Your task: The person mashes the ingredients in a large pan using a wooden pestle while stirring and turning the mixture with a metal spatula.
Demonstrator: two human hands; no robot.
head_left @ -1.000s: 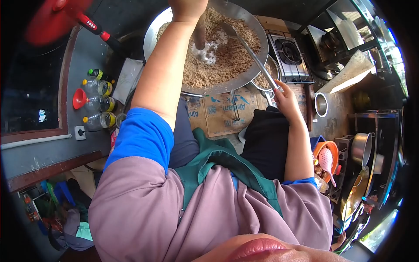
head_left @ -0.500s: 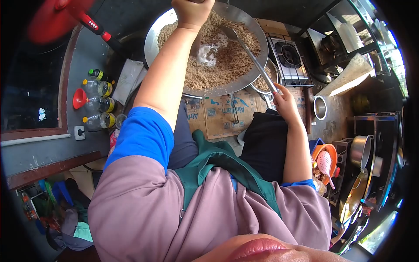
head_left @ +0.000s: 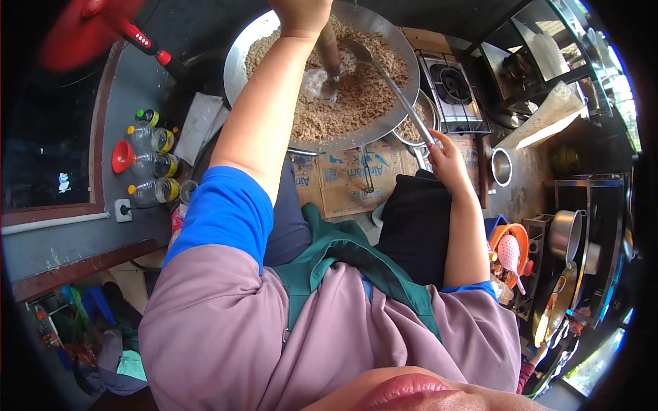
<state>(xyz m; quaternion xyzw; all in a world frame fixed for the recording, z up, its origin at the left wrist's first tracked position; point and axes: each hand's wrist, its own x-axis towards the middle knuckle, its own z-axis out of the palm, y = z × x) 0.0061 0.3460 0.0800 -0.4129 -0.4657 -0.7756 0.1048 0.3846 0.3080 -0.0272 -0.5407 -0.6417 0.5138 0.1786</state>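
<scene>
A wide metal wok (head_left: 237,65) at the top is filled with brown, crumbly food (head_left: 363,96). My left hand (head_left: 300,14), partly cut off by the upper edge, is closed round a thick brown wooden stick (head_left: 329,53), whose lower end stands in the food. Beside that end lies a whitish patch (head_left: 314,83); I cannot tell what it is. My right hand (head_left: 449,161) grips the handle of a long metal spatula (head_left: 401,97). Its blade rests in the food on the wok's right side.
A gas stove (head_left: 452,85) stands right of the wok, a smaller pan (head_left: 426,109) by the rim. Flattened cardboard (head_left: 343,185) lies below. Several bottles (head_left: 154,164) and a red funnel (head_left: 123,156) are at left, near a red fan (head_left: 89,31). Another person's sleeve (head_left: 525,377) shows at lower right.
The wooden stick's lower end has moved right through the food, and the whitish patch has changed shape. My right hand and the spatula have stayed nearly still. Another person's sleeve shows more at lower right.
</scene>
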